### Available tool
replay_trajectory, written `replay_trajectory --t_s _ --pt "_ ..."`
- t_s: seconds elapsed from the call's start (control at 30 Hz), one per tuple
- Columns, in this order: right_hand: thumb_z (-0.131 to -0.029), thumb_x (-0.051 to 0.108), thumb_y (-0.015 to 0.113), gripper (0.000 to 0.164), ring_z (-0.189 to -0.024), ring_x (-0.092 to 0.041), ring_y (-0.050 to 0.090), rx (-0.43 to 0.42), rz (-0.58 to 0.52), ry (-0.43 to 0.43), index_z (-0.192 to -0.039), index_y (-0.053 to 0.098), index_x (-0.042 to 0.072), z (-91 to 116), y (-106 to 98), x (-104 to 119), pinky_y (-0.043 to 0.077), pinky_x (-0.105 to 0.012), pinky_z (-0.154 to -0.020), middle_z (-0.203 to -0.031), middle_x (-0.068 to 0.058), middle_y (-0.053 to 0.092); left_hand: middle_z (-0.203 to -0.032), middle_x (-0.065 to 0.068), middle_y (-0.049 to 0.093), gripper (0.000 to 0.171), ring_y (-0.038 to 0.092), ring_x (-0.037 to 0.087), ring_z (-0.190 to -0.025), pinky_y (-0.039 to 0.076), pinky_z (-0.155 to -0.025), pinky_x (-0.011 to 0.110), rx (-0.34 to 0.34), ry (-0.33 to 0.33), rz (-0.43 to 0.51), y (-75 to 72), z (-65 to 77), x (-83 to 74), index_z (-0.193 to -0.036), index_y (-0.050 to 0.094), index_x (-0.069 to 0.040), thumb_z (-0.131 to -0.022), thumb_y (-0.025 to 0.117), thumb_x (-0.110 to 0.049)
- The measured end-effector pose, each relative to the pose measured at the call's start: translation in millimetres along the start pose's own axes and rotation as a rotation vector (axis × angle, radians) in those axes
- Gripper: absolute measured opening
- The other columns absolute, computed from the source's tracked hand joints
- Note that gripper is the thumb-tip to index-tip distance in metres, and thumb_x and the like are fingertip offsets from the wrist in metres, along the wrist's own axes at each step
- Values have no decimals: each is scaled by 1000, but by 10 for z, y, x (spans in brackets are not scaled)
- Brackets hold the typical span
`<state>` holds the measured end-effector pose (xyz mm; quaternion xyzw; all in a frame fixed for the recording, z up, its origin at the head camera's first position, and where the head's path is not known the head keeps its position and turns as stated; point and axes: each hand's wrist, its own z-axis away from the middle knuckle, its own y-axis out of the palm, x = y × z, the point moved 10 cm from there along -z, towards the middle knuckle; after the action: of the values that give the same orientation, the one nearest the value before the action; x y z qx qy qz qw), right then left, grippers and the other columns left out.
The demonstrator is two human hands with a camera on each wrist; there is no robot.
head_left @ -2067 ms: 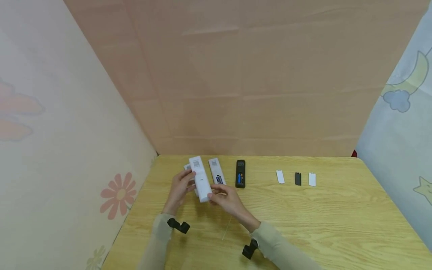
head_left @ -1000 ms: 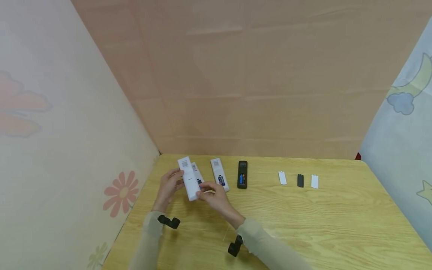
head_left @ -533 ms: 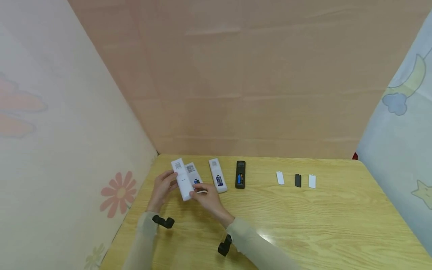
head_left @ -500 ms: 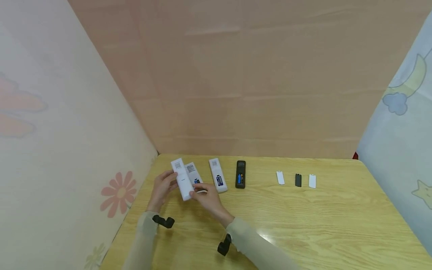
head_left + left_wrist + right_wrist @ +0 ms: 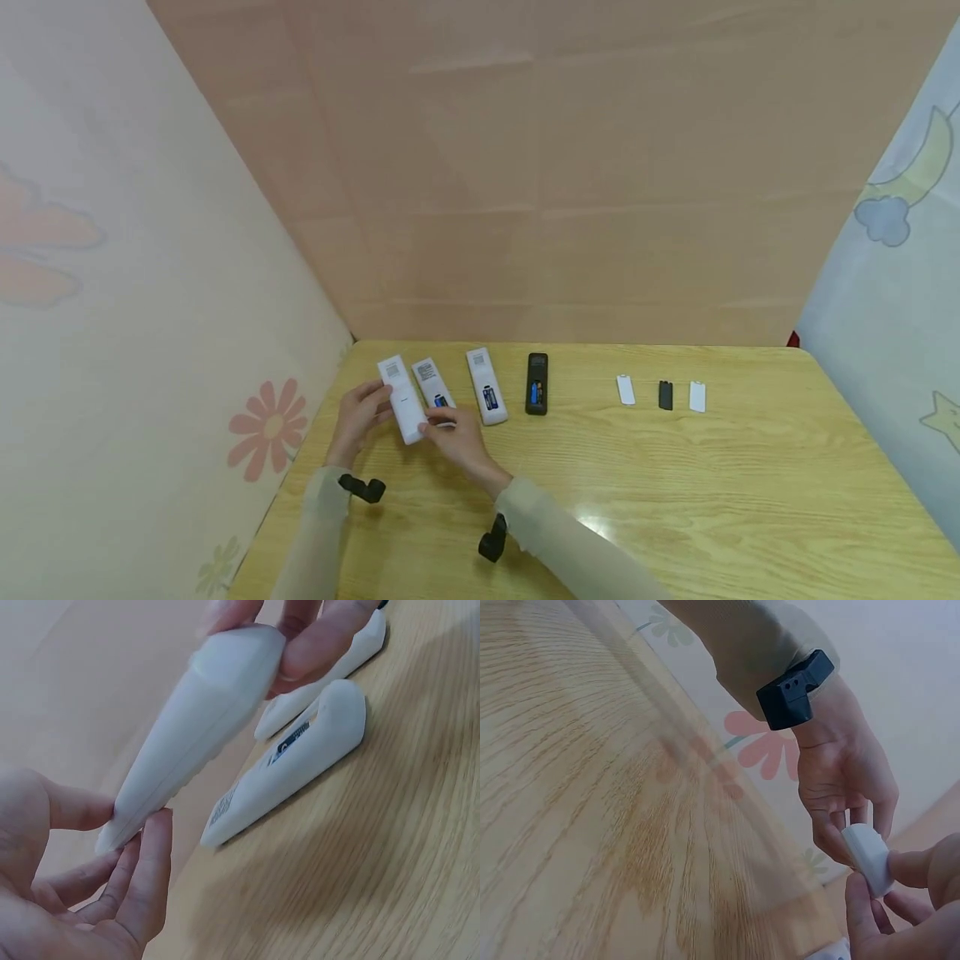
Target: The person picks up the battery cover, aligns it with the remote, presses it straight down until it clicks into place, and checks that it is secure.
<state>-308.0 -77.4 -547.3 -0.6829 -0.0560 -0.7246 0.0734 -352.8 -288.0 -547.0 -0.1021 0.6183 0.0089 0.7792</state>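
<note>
Both hands hold a white remote control [image 5: 402,398], back side up and tilted above the table at the left. My left hand [image 5: 362,417] grips its far part, thumb on one edge and fingers beneath. At the near end, my right hand [image 5: 456,437] pinches it between thumb and fingers. In the left wrist view the held remote [image 5: 195,727] spans between the two hands. Just right of it lies a second white remote [image 5: 429,379], its battery bay uncovered with a battery showing; the right fingers overlap its near end in the head view.
Farther right lie another white remote [image 5: 486,385] and a black remote [image 5: 537,383], both with batteries in open bays. Three battery covers lie beyond: white [image 5: 626,390], black [image 5: 665,396] and white [image 5: 697,397]. A flowered wall [image 5: 270,429] borders the wooden table [image 5: 675,483] on the left.
Both hands have carried the white remote leftward from over the second white remote, which now shows beside it. In the last half second the hands have barely moved. The other remotes and covers stay put.
</note>
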Motion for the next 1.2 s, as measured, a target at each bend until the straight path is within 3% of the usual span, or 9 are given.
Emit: replay_trajectory --t_s 0.2,0.57,0.87,1.1,1.2 --pt "-95 14 82 33 -96 -17 72 18 22 -8 -126 77 3 -11 60 -5 61 -28 -79 -114 -10 73 -148 27 57 57 70 21 -109 58 -105 44 -5 -11 -27 -35 -5 26 -152 52 6 -109 64 -29" --pt "-92 9 83 29 -98 -19 76 14 -22 25 -121 80 4 -59 97 -113 62 -30 -80 -112 -9 78 -150 31 56 60 70 28 -119 61 -101 41 30 -28 -81 -70 -104 88 -155 48 7 -109 63 -28" --pt "-88 4 85 28 -94 -17 74 -4 12 -5 -116 81 2 -73 136 -204 62 -29 -80 -108 -11 81 -148 34 57 58 71 30 -117 62 -99 42 31 -35 -132 -93 -134 178 -154 47 10 -109 62 -23" --pt "-90 5 85 29 -102 -17 73 -5 39 5 -118 80 3 -111 194 -262 62 -28 -85 -113 -10 80 -145 35 59 53 72 20 -105 63 -95 40 12 -30 -144 -116 -175 189 -150 51 12 -109 63 -19" --pt "-91 0 82 29 -96 -21 77 -4 -20 11 -120 78 -2 -122 193 -260 65 -29 -81 -112 -14 79 -142 36 60 52 73 18 -101 64 -93 39 16 -17 -131 -79 -208 179 -149 52 14 -108 63 -18"
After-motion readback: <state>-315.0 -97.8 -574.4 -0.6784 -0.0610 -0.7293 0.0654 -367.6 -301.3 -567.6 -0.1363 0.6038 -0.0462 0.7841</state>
